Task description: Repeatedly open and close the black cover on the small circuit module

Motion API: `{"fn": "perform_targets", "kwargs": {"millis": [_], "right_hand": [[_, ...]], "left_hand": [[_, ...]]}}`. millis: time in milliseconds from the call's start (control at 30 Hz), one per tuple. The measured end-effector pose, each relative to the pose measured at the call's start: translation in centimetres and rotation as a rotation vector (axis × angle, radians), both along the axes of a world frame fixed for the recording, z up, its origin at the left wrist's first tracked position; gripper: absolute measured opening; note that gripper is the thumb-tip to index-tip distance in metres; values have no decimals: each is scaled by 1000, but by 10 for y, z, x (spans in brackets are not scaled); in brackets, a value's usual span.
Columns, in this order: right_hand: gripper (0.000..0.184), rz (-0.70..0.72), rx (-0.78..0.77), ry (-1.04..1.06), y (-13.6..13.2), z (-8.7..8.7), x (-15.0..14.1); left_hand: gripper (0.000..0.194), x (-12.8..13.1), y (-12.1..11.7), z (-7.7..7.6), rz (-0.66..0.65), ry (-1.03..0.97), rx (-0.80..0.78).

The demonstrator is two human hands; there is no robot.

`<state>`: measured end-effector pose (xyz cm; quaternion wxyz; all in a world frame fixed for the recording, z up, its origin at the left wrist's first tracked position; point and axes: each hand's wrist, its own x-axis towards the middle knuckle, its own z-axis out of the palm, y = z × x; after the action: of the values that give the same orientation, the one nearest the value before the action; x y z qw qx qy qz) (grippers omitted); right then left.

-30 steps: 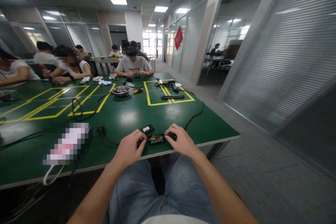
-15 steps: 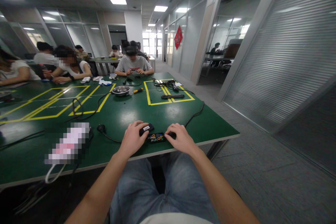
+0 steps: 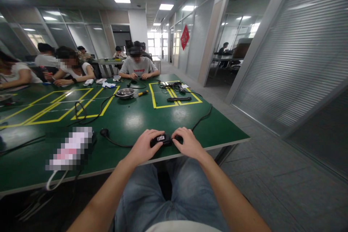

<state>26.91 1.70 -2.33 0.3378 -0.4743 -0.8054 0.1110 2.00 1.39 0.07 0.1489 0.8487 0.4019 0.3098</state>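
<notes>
My left hand (image 3: 144,145) grips a black plastic cover (image 3: 161,138) with a white label, fingers on its far side and thumb on the near side. The cover lies over the small black case at the table's front edge, hiding the circuit board inside. Whether the two parts are fully joined I cannot tell. My right hand (image 3: 187,144) is closed in a pinch on the black cable end (image 3: 178,138) at the case's right side. From there a black cable (image 3: 202,119) runs back to the right. Another cord with a black plug (image 3: 104,133) lies left of my left hand.
On the green table (image 3: 130,119) stand a metal bowl (image 3: 125,94) and a yellow-handled tool (image 3: 143,93). A black bar-shaped object (image 3: 179,99) and cables lie inside yellow tape. A blurred-out object (image 3: 70,148) is at left. A person (image 3: 138,66) sits opposite.
My left hand first left the case's left side and took hold of the labelled cover behind it. It then brought the cover forward over the open case. My right hand stays at the cable end.
</notes>
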Motion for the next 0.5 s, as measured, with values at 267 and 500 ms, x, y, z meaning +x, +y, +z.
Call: {"fn": "perform_targets", "kwargs": {"millis": [267,500], "right_hand": [[15,0,-11,-19,-1,2,0],[16,0,-10,-26,-1,2,0]], "left_hand": [[29,5,-2,-2,-18,73,16],[30,6,-7,-2,4,139,53]]}}
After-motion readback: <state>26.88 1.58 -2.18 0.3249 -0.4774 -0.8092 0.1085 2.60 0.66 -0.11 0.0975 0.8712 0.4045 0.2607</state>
